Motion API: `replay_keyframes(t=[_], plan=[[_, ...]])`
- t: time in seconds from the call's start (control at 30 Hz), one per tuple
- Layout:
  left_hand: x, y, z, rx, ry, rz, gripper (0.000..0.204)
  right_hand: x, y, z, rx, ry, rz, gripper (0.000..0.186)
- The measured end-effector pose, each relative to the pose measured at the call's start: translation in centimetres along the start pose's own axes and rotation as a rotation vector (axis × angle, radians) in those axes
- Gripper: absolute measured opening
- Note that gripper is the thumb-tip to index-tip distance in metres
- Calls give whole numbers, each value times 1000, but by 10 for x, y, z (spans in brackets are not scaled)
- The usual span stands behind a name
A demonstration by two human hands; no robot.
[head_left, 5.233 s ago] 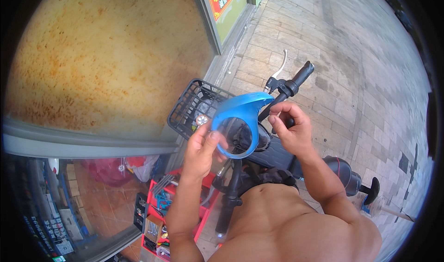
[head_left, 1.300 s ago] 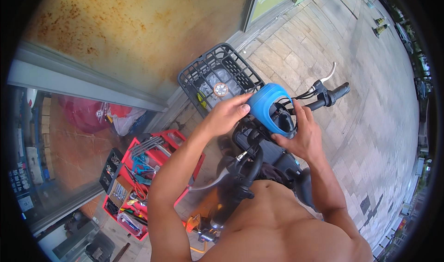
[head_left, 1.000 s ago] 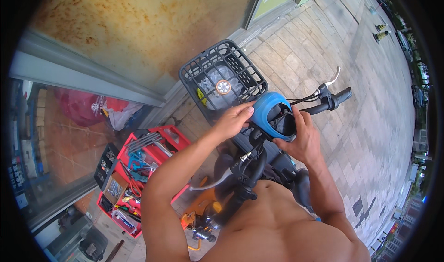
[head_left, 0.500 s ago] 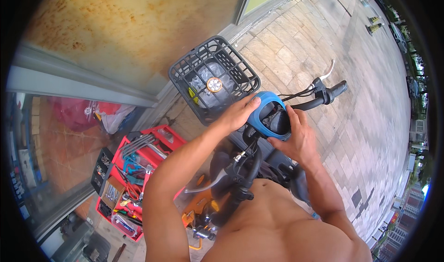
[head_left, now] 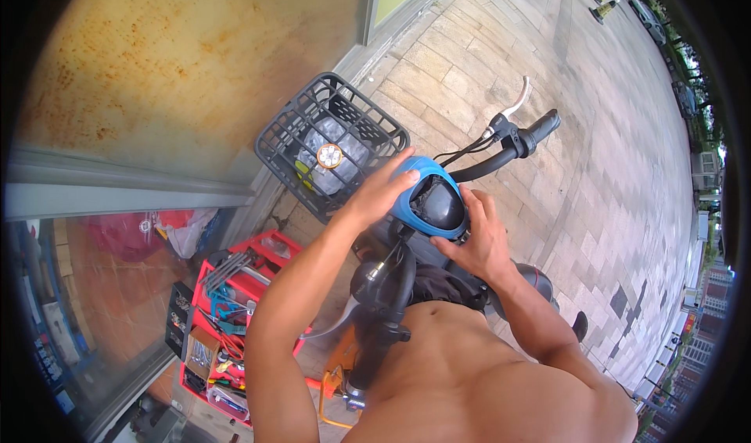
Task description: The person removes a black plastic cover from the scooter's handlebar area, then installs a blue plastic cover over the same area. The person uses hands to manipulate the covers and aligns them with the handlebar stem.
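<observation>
A blue plastic ring-shaped cover (head_left: 404, 200) surrounds a dark rounded unit (head_left: 440, 203) at the middle of the handlebar (head_left: 497, 161). My left hand (head_left: 379, 191) grips the cover's left side, thumb on its face and fingers over the upper edge. My right hand (head_left: 483, 236) grips the right side, fingers around the edge and thumb at the bottom. The right grip with a silver brake lever (head_left: 517, 99) sticks out beyond the cover; the left grip hangs below it, beside my bare torso.
A black basket (head_left: 282, 138) holds wrapped items at upper left. A red toolbox (head_left: 235, 302) full of tools stands lower left by a glass door and panelled wall (head_left: 180, 68). An orange object (head_left: 332, 388) lies below the handlebar. Paving (head_left: 602, 169) spreads right, with cones (head_left: 602, 9) and cars.
Over the last seconds the cover went from being held up, tilted, to sitting around the dark unit. It has just turned, showing more of that unit's smooth face. The view has shifted slightly.
</observation>
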State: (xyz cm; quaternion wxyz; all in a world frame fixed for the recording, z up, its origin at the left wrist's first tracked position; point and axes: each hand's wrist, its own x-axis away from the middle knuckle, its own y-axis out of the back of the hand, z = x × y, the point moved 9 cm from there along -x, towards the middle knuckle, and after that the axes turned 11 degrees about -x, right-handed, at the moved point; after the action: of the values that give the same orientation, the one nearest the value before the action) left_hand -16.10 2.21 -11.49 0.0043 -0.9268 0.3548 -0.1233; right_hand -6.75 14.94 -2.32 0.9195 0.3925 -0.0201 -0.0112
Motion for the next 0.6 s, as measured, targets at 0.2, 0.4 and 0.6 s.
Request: replay_keyframes(t=[0.2,0.4,0.6], plan=[[5,-4,-10,-73,-26,-21,68,6,2,-3,-78,176,-101,85],[2,-4,-4,-107,-45,-30,71,9,-1,-9,-115,246,-148,85],[3,-5,-13,-166,-23,-25,68,10,-1,-12,-134,264,-167,87]])
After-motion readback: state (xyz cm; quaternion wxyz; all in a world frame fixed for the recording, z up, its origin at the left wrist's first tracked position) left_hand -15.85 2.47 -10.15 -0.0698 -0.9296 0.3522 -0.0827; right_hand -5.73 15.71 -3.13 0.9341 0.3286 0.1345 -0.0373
